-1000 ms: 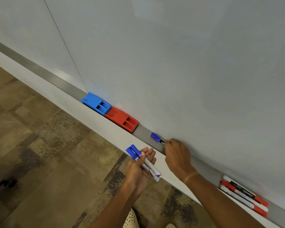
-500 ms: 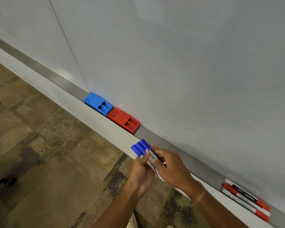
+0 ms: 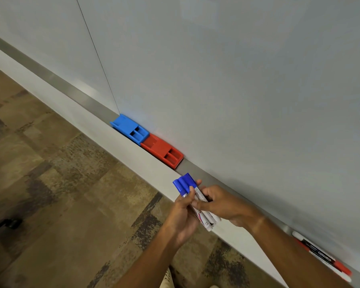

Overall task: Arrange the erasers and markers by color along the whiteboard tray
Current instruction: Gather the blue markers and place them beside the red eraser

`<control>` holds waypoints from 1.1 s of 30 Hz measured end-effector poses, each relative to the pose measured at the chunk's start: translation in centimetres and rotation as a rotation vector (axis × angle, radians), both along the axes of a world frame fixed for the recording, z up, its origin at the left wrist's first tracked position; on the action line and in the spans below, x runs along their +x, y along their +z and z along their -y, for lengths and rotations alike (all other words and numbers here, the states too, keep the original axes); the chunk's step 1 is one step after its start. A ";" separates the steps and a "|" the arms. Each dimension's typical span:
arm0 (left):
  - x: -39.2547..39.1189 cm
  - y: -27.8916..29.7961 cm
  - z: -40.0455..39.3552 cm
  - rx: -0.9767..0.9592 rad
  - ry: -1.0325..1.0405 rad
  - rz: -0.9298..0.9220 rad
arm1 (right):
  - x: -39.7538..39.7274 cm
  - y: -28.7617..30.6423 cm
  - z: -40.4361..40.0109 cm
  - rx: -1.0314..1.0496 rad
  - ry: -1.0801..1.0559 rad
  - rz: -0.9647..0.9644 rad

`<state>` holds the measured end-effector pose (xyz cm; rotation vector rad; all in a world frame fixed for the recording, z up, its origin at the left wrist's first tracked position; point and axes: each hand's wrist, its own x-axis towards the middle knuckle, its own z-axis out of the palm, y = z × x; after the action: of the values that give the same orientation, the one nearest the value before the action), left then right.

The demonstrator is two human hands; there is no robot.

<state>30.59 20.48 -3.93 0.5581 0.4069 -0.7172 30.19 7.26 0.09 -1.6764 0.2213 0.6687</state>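
The fingers (image 3: 197, 204) of the right hand (image 3: 222, 205) are curled over the white barrels of three blue markers (image 3: 192, 199), with the thumb pressing on them from the near side. The left hand (image 3: 183, 213) is also closed around the same bundle, from below, so both hands hold it together. The blue caps stand side by side and point toward the red eraser (image 3: 162, 151).

The bundle is held in the air just in front of the whiteboard tray (image 3: 197, 171), not resting in it. The red eraser lies in the tray, a little up the tray from the caps. The blue eraser (image 3: 130, 128) lies on the far side of the red eraser and touches it end to end. Well away from the red eraser, down the tray past the right forearm, some red markers (image 3: 324, 258) lie together; I cannot count them surely.

In my judgement the task is about half done: the colors are gathered, but the blue markers still must be placed, probably beside the blue eraser, and the red eraser may need to join the red markers.
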 end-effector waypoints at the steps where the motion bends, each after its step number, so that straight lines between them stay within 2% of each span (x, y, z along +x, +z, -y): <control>1: 0.1 0.0 0.0 -0.003 -0.002 0.007 | 0.1 0.0 0.0 0.013 0.002 -0.016; 5: 0.6 -0.2 -0.2 0.014 -0.032 0.061 | 0.4 -0.1 -0.6 0.005 -0.022 -0.015; 9: 0.8 -0.2 -0.3 0.133 -0.070 0.138 | 1.1 -0.2 -0.8 -0.107 -0.100 -0.030; 11: 1.0 -0.2 -0.6 0.211 -0.064 0.138 | 2.0 -0.1 -0.1 -0.284 -0.143 0.050; 15: 0.7 -1.5 -1.4 0.321 -0.024 0.047 | 3.7 -0.3 0.3 -0.851 -0.060 0.276; 18: 0.0 -2.2 -1.7 0.358 -0.018 0.024 | 4.1 -1.1 -0.7 -1.033 0.009 0.322; 27: -1.0 -2.9 -2.0 0.390 -0.029 -0.016 | 4.7 -2.7 -1.5 -1.029 0.088 0.323; 33: -1.4 -2.9 -2.2 0.380 -0.013 -0.029 | 4.3 -2.9 -1.3 -0.986 -0.011 0.363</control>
<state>29.14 22.64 -6.83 0.9094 0.5726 -0.6647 34.44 8.52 -2.78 -2.6959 0.3263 0.2134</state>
